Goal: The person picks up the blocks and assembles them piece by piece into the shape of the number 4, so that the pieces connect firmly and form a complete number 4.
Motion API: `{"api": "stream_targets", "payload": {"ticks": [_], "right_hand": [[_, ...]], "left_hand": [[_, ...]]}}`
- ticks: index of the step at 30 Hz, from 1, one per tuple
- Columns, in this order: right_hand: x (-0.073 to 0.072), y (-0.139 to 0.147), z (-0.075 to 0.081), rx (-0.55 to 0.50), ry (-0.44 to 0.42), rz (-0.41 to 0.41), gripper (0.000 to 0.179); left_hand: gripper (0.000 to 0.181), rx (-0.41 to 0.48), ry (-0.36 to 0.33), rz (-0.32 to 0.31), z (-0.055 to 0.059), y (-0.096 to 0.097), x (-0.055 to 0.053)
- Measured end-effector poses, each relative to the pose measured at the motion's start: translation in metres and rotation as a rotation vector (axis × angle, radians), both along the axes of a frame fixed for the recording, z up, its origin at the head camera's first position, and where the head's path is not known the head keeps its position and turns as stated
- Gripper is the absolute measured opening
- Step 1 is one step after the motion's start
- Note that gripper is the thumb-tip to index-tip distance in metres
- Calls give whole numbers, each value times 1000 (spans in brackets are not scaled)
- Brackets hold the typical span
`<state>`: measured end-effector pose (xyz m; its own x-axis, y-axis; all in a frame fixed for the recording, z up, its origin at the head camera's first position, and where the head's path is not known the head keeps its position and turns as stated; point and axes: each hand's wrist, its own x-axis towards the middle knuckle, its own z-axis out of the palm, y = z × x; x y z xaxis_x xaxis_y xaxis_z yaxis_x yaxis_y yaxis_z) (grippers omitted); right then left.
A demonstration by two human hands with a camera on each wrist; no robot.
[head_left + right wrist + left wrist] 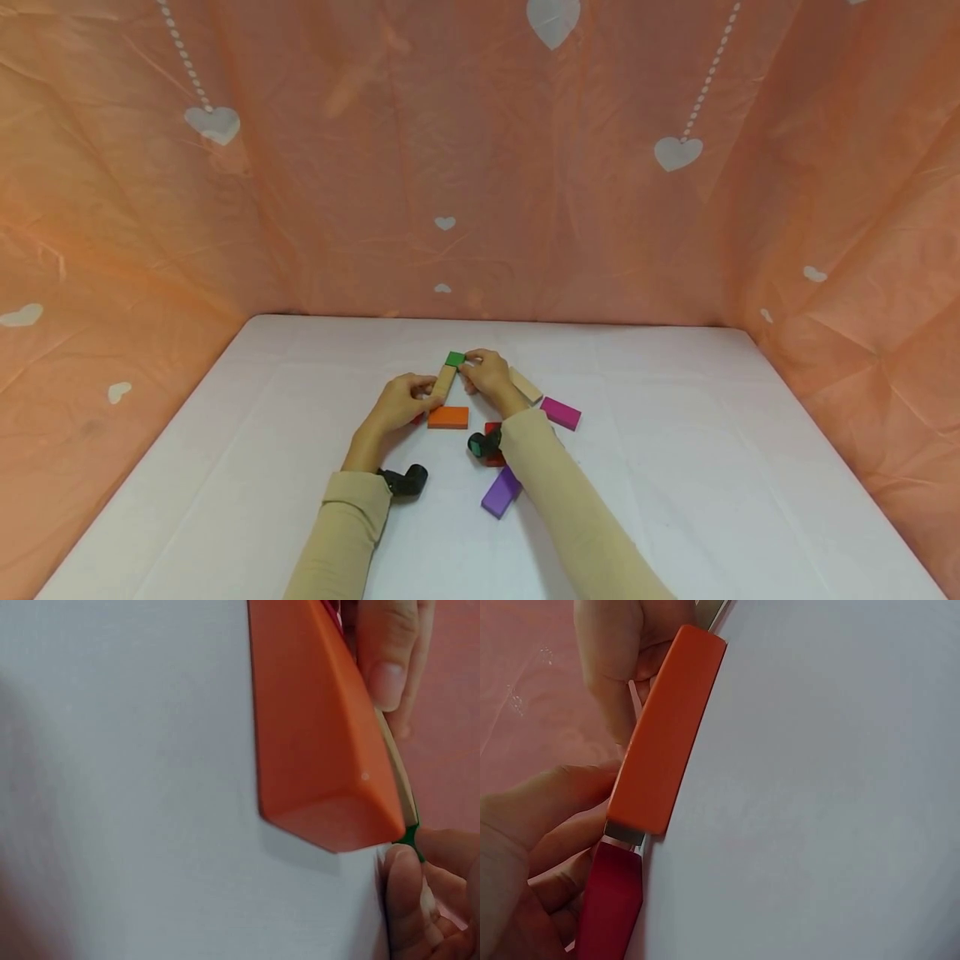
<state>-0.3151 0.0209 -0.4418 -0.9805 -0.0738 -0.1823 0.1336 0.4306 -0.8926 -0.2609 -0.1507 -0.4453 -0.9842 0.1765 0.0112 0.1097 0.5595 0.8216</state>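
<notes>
My left hand holds the near end of a natural wood block between thumb and fingers. A green block lies at that block's far end, and my right hand pinches it at its right side. Just in front of the wood block is an orange block, which fills much of both wrist views and hides part of the fingers behind it. A red block is partly covered by my left hand. In the right wrist view, fingertips touch the green block.
Right of my right hand lie another natural wood block and a magenta block. Under the right forearm are a red block and a purple block, both partly hidden. A white cloth covers the table; orange curtains enclose it.
</notes>
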Motion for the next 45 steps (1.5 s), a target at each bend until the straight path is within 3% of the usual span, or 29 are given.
{"api": "stream_targets", "payload": {"ticks": [16, 29, 45], "right_hand": [[0, 1, 1, 2, -10, 16, 37], [1, 2, 2, -3, -14, 21, 37], [1, 3, 1, -58, -1, 22, 41]], "left_hand": [[42, -61, 7, 19, -1, 4, -3], [42, -51, -19, 31, -1, 7, -3], [43, -75, 17, 37, 1, 3, -2]]}}
